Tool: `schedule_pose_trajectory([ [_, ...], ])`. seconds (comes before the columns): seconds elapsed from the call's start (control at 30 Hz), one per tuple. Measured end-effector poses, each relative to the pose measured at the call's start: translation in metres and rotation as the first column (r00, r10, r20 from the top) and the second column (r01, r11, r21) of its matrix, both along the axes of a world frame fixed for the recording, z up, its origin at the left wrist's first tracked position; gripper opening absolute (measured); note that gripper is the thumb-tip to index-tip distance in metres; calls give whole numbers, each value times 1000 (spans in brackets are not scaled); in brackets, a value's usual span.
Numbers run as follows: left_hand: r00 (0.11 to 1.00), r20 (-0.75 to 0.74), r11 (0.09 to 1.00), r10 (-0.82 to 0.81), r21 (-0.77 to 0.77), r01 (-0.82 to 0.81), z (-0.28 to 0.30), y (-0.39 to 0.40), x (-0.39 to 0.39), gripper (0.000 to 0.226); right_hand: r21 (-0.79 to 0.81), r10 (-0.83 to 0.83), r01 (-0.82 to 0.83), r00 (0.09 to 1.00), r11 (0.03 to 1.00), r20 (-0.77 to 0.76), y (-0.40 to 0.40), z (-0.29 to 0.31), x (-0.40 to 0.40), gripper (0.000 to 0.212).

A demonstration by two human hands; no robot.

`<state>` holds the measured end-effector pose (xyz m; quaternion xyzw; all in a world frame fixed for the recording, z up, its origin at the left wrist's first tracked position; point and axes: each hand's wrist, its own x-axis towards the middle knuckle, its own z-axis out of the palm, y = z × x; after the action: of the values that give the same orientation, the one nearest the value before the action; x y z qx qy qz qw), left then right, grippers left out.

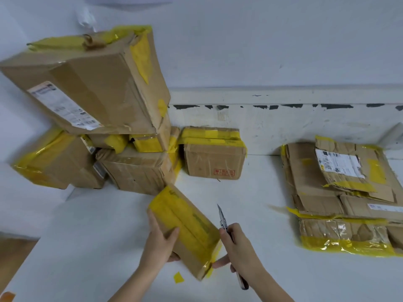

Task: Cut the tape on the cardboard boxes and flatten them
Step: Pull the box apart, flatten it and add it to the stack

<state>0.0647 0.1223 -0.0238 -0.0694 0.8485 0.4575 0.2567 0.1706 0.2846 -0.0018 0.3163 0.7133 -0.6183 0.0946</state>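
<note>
Your left hand (162, 240) grips the small cardboard box (187, 231) by its left side, thumb laid across the taped top face and the other fingers curled underneath. The box is tilted, its far end higher than the near one, close to the near edge of the desk (91, 236) and roughly at the middle of its width. Yellow tape (185, 216) covers most of that top face and wraps its near corner.

Your right hand (238, 247) is closed round the handle of the utility knife (226, 234), just beside the box's right edge. The blade points up and away from you, free of the cardboard. One finger of that hand stretches out to the box's near right corner; whether it actually touches the tape is hard to tell at this angle.

A small scrap of yellow tape (178, 277) lies on the desk just beneath the box's near end.

At the far left corner of the desk stands a stack of taped boxes (98, 127), a large one (91, 83) tilted on top. A separate small box (214, 153) sits against the far edge, just right of the stack. Toward the right edge lies a pile of flattened boxes (342, 197), well apart from your hands.
</note>
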Motion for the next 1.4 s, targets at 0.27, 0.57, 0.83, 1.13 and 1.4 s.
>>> schedule_pose_trajectory([
  [0.27, 366, -588, 663, -721, -738, 122, -1, -11, 6, 71, 271, 111, -104, 994, 957, -11, 3, -9, -21, 20],
  [0.57, 290, -462, 521, -838, -835, 176, 2, 20, 12, 42, 162, 39, -24, 995, 987, -90, 34, -18, -44, 23],
  [0.83, 558, -171, 337, -812, -918, 210, -3, 44, 24, 68, 278, -23, 29, 999, 960, -25, 65, -21, -20, 16],
  [1.13, 384, -456, 589, -803, -706, 393, -3, 19, -11, 51, 566, 166, -263, 962, 781, 217, 51, -18, -5, 25],
  [1.4, 417, -508, 654, -754, -645, 396, -6, 20, -11, 47, 560, 133, -219, 973, 799, 190, 49, -25, -5, 26],
])
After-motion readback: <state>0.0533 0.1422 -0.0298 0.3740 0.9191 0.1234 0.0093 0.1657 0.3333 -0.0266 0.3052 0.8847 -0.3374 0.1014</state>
